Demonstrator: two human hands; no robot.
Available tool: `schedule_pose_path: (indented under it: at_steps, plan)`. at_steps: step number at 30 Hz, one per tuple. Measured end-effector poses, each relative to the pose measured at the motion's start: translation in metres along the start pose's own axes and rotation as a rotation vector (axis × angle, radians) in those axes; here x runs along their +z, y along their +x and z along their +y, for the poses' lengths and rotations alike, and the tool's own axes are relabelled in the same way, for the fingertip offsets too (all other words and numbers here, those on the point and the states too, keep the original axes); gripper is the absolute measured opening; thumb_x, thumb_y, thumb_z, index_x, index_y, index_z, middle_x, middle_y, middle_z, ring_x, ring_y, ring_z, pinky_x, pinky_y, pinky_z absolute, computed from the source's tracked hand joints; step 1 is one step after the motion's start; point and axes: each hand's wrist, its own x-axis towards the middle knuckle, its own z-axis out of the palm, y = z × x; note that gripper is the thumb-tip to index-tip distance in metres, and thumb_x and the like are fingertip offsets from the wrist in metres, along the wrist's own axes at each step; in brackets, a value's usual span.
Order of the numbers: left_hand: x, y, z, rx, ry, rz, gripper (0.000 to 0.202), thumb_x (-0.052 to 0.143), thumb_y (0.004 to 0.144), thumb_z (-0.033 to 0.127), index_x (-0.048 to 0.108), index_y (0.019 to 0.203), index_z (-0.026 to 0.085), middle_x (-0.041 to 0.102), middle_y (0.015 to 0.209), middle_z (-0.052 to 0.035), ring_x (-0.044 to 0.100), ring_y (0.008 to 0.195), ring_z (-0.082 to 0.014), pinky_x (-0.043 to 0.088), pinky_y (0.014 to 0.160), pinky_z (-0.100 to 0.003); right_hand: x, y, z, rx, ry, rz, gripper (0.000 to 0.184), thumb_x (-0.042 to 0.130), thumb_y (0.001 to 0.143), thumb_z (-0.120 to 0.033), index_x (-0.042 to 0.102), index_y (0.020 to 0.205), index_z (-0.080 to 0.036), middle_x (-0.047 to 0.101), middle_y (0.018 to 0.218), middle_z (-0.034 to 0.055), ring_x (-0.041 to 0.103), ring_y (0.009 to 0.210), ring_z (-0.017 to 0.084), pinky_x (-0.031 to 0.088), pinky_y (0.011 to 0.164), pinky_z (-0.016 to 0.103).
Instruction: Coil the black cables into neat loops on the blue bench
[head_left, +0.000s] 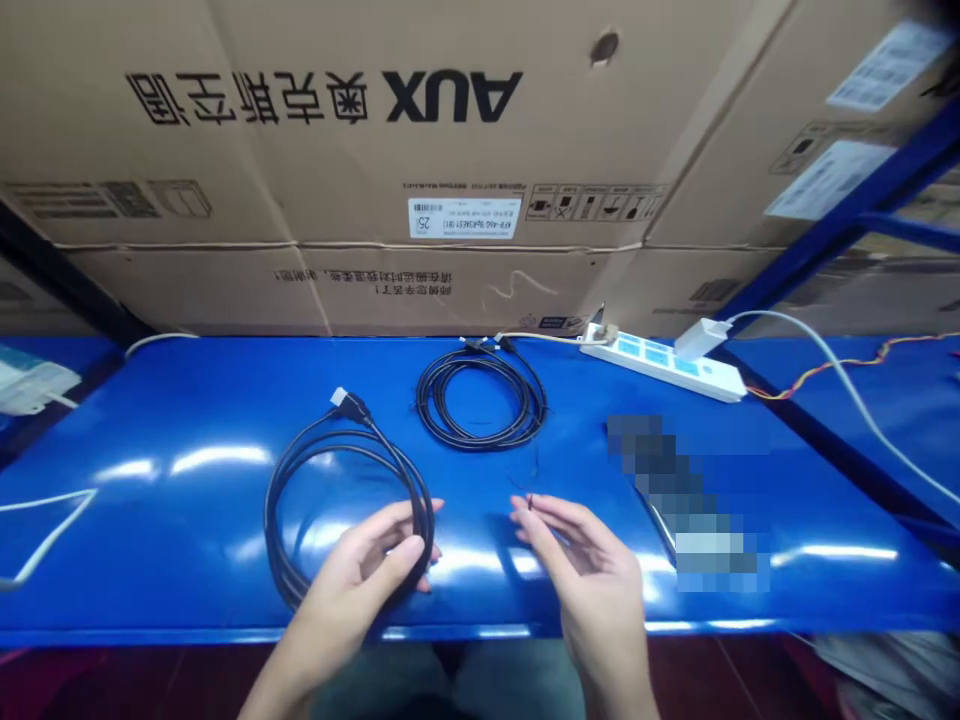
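Note:
My left hand (375,570) is closed around one side of a coiled black cable (274,500), lifted near the table's front edge. The cable's plug (346,402), with a pale cap on its end, sticks up at the top of the loop and looks like an HDMI connector. Thumb and fingertips of my right hand (581,560) pinch a thin black twist tie (531,500). Beyond both hands, a second coiled black cable (480,440) lies flat on the blue table (187,560), its plugs at the far side.
A white power strip (664,362) with a plugged-in white adapter (702,340) sits at the back right. A pixelated dark object (682,500) lies right of my right hand. A large cardboard box (360,160) stands behind the table. White cords (52,545) cross the left side.

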Motion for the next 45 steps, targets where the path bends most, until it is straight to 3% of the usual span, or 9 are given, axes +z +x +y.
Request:
schedule_pose_path:
  at_steps: [5, 11, 16, 22, 26, 30, 33, 38, 45]
  plan:
    - [0.01, 0.003, -0.004, 0.037, 0.184, 0.012, 0.046, 0.058, 0.096, 0.053, 0.073, 0.127, 0.023, 0.075, 0.1, -0.0089, 0.069, 0.091, -0.0265, 0.056, 0.089, -0.042, -0.038, 0.023, 0.003, -0.25, -0.5, 0.076, 0.034, 0.071, 0.088, -0.053, 0.082, 0.101, -0.023, 0.083, 0.101, 0.0096, 0.077, 0.081, 0.029, 0.062, 0.08, 0.044]
    - [-0.005, -0.013, 0.0, 0.3, 0.82, 0.382, 0.041, 0.051, 0.097, 0.051, 0.073, 0.124, 0.028, 0.067, 0.132, -0.011, 0.058, 0.128, -0.0357, 0.044, 0.112, -0.055, -0.061, 0.043, 0.009, -0.503, -0.787, 0.089, 0.046, 0.054, 0.099, -0.055, 0.08, 0.113, -0.02, 0.08, 0.112, 0.0141, 0.072, 0.098, 0.034, 0.058, 0.084, 0.049]
    - [-0.059, -0.019, 0.003, 0.139, 1.187, 0.753, 0.057, 0.04, 0.097, 0.055, 0.059, 0.133, 0.015, 0.058, 0.124, -0.0225, 0.057, 0.121, -0.0447, 0.052, 0.094, -0.059, -0.016, 0.01, -0.005, -0.519, -0.687, -0.016, 0.029, 0.053, 0.105, -0.037, 0.076, 0.114, -0.022, 0.077, 0.101, 0.0097, 0.073, 0.09, 0.026, 0.058, 0.075, 0.037]
    - [-0.069, -0.007, 0.0, -0.004, 1.299, 0.644, 0.041, 0.035, 0.095, 0.048, 0.06, 0.1, 0.016, 0.064, 0.093, -0.0187, 0.066, 0.096, -0.0446, 0.052, 0.081, -0.056, 0.067, -0.008, -0.009, -0.399, -0.901, -0.342, 0.028, 0.073, 0.092, -0.039, 0.07, 0.109, -0.017, 0.072, 0.1, 0.0141, 0.072, 0.092, 0.036, 0.059, 0.072, 0.043]
    - [-0.066, -0.004, -0.005, 0.095, 1.138, 0.668, 0.026, 0.041, 0.093, 0.044, 0.051, 0.102, 0.022, 0.065, 0.094, -0.0147, 0.069, 0.095, -0.0406, 0.052, 0.08, -0.051, 0.077, -0.004, -0.005, -0.366, -0.806, -0.349, 0.007, 0.06, 0.091, -0.017, 0.064, 0.096, -0.019, 0.071, 0.095, 0.0122, 0.07, 0.091, 0.033, 0.057, 0.075, 0.042]
    - [-0.057, -0.005, -0.01, 0.179, 0.853, 0.743, 0.038, 0.047, 0.092, 0.048, 0.043, 0.12, 0.023, 0.062, 0.094, -0.0072, 0.072, 0.077, -0.0302, 0.057, 0.068, -0.043, 0.062, -0.004, -0.002, -0.314, -0.625, -0.378, 0.017, 0.042, 0.102, -0.024, 0.055, 0.113, -0.02, 0.072, 0.09, 0.0076, 0.072, 0.083, 0.027, 0.056, 0.073, 0.037]
    - [-0.035, -0.006, -0.003, 0.29, 0.28, 0.721, 0.054, 0.061, 0.09, 0.046, 0.04, 0.137, 0.028, 0.06, 0.094, 0.001, 0.06, 0.053, -0.0119, 0.052, 0.053, -0.027, 0.051, -0.004, -0.003, -0.139, -0.13, -0.438, 0.03, 0.036, 0.108, -0.039, 0.045, 0.13, -0.022, 0.069, 0.083, 0.0003, 0.065, 0.065, 0.018, 0.054, 0.068, 0.031]
    - [0.0, -0.005, 0.013, 0.161, -0.562, 0.419, 0.049, 0.085, 0.078, 0.029, 0.07, 0.122, 0.019, 0.046, 0.068, 0.01, 0.027, 0.041, 0.0018, 0.032, 0.039, -0.01, 0.038, 0.0, -0.007, 0.351, 0.724, -0.431, 0.054, 0.076, 0.088, -0.044, 0.057, 0.136, -0.026, 0.056, 0.078, -0.0055, 0.046, 0.056, 0.01, 0.043, 0.059, 0.024]
    - [0.002, 0.0, 0.007, 0.063, -0.725, 0.397, 0.035, 0.08, 0.081, 0.036, 0.073, 0.112, 0.022, 0.054, 0.073, 0.0041, 0.039, 0.048, -0.0041, 0.042, 0.041, -0.013, 0.019, 0.006, -0.007, 0.322, 0.563, -0.383, 0.047, 0.07, 0.091, -0.047, 0.056, 0.133, -0.032, 0.07, 0.105, 0.0025, 0.067, 0.081, 0.019, 0.057, 0.077, 0.034]
